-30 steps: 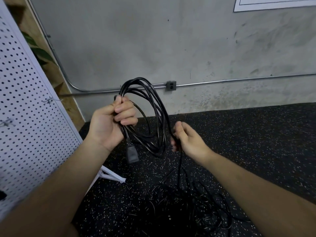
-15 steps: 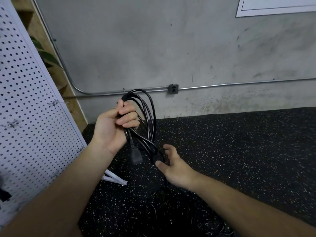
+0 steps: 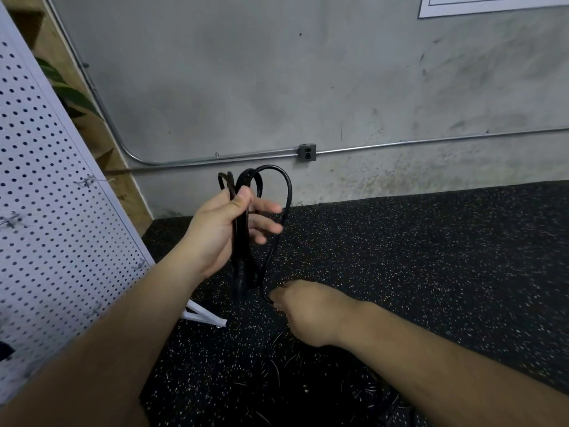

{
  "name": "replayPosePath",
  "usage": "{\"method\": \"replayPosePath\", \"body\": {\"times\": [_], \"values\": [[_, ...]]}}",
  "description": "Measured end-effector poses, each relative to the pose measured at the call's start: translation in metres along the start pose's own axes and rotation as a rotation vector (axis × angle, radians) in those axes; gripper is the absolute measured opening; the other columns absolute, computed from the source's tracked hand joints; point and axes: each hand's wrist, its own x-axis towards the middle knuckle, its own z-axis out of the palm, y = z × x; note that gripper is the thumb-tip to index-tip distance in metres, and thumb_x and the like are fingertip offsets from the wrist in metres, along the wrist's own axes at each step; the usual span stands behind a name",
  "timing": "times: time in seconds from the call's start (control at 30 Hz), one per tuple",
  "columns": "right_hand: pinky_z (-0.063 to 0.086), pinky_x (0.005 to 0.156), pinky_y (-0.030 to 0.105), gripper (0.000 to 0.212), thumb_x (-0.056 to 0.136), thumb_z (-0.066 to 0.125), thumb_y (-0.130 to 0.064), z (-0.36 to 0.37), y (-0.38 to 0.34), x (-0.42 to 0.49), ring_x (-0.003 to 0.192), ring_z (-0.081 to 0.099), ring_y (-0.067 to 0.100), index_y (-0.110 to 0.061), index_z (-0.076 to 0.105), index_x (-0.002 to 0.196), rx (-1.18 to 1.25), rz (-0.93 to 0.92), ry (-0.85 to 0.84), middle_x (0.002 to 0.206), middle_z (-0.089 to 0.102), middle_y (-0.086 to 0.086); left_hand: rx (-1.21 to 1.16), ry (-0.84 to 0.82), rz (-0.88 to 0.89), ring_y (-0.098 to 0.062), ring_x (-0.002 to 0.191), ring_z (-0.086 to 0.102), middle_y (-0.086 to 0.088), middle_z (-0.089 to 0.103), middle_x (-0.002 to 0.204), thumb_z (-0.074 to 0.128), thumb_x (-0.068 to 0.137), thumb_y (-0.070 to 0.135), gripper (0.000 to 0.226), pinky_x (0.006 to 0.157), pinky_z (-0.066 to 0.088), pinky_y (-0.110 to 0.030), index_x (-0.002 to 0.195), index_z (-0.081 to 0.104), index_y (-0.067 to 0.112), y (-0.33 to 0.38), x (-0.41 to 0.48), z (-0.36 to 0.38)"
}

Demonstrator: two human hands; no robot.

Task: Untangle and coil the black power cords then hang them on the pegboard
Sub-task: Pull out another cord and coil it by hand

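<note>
Now | pile [image 3: 292,371] of cords is lying nearest, on the floor [image 3: 431,257] | right hand [image 3: 311,312] is pinching the cord [image 3: 289,192] low down | cord is going up and over to the left hand [image 3: 221,232], which is gripping the coil [image 3: 239,241] | pegboard [image 3: 55,211] is standing nearer the left hand.

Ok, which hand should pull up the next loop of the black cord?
The right hand, probably. It pinches the loose strand that runs down from the coil, just above the tangled pile on the floor. The left hand is busy gripping the coil.
</note>
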Motion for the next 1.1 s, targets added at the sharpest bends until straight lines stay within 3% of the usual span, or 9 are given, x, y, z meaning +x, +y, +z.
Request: {"method": "replayPosePath", "body": {"times": [0.1,0.23,0.33,0.43,0.6,0.67,0.77,0.93,1.1], "values": [[0.035,0.058,0.027,0.023,0.095,0.051,-0.001,-0.01,0.003,-0.002,0.079,0.05,0.02,-0.022,0.057,0.104,-0.044,0.007,0.006,0.09,0.053,0.001,0.011,-0.097,-0.033,-0.039,0.107,0.071,-0.022,0.072,0.118,0.033,0.111,0.021,0.021,0.087,0.061,-0.046,0.102,0.047,0.009,0.0,-0.002,0.004],[0.039,0.062,0.027,0.011,0.103,0.052,-0.016,-0.022,0.0,-0.007,0.068,0.049,0.015,-0.018,0.061,0.098,-0.057,-0.038,0.146,0.09,0.061,0.004,0.126,-0.139,-0.088,-0.029,0.122,0.066,-0.016,0.07,0.126,0.035,0.11,0.02,0.02,0.109,0.048,-0.047,0.113,0.052,0.01,-0.009,-0.001,0.004],[0.045,0.066,0.034,0.02,0.105,0.048,-0.024,-0.033,-0.007,-0.017,0.071,0.053,0.019,-0.015,0.052,0.087,-0.071,-0.102,0.197,0.081,0.054,0.001,0.2,-0.132,-0.121,-0.022,0.127,0.062,-0.01,0.068,0.132,0.038,0.108,0.021,0.028,0.115,0.042,-0.043,0.131,0.05,0.01,-0.015,0.001,0.004],[0.053,0.078,0.041,0.02,0.102,0.046,-0.02,-0.04,-0.006,-0.026,0.085,0.06,0.024,-0.008,0.061,0.102,-0.02,-0.141,0.184,0.093,0.059,0.007,0.25,-0.117,-0.108,-0.019,0.133,0.057,-0.005,0.064,0.137,0.044,0.101,0.028,0.027,0.118,0.038,-0.04,0.125,0.053,0.02,-0.015,0.001,0.006],[0.05,0.065,0.022,0.041,0.11,0.037,-0.031,-0.02,0.011,-0.03,0.063,0.064,0.01,-0.033,0.042,0.15,0.372,0.045,0.004,0.078,0.051,-0.014,0.249,0.04,0.004,-0.016,0.136,0.053,-0.002,0.057,0.146,0.05,0.088,0.038,0.04,0.12,0.035,-0.04,0.127,0.051,0.027,-0.004,0.004,-0.004],[0.051,0.067,0.024,0.046,0.11,0.034,-0.037,-0.002,0.02,-0.031,0.065,0.068,0.012,-0.042,0.027,0.155,0.582,0.15,-0.105,0.078,0.059,-0.01,0.315,0.147,0.032,-0.013,0.133,0.055,0.006,0.057,0.145,0.051,0.087,0.044,0.059,0.121,0.033,-0.045,0.141,0.047,0.02,-0.001,0.009,-0.016],[0.051,0.07,0.027,0.039,0.111,0.031,-0.038,0.017,0.028,-0.033,0.066,0.062,0.009,-0.032,0.035,0.148,0.634,0.142,-0.14,0.081,0.066,-0.004,0.323,0.238,0.022,-0.011,0.132,0.055,0.009,0.053,0.148,0.05,0.095,0.042,0.061,0.121,0.032,-0.047,0.15,0.04,0.016,-0.003,0.016,-0.032],[0.049,0.067,0.026,0.033,0.11,0.038,-0.028,0.024,0.025,-0.035,0.076,0.06,0.01,-0.02,0.042,0.141,0.26,0.107,0.039,0.087,0.057,-0.003,0.253,0.239,0.014,-0.014,0.134,0.054,0.0,0.051,0.152,0.051,0.095,0.039,0.06,0.121,0.033,-0.046,0.147,0.041,0.013,-0.004,0.018,-0.033],[0.046,0.071,0.032,0.023,0.103,0.052,-0.019,-0.004,0.001,-0.036,0.092,0.064,0.024,-0.026,0.065,0.121,-0.175,-0.06,0.158,0.105,0.057,-0.002,0.517,-0.03,-0.065,-0.002,0.128,0.058,0.01,0.06,0.142,0.049,0.094,0.048,0.047,0.121,0.031,-0.038,0.137,0.052,0.028,-0.012,0.013,-0.02]]}}
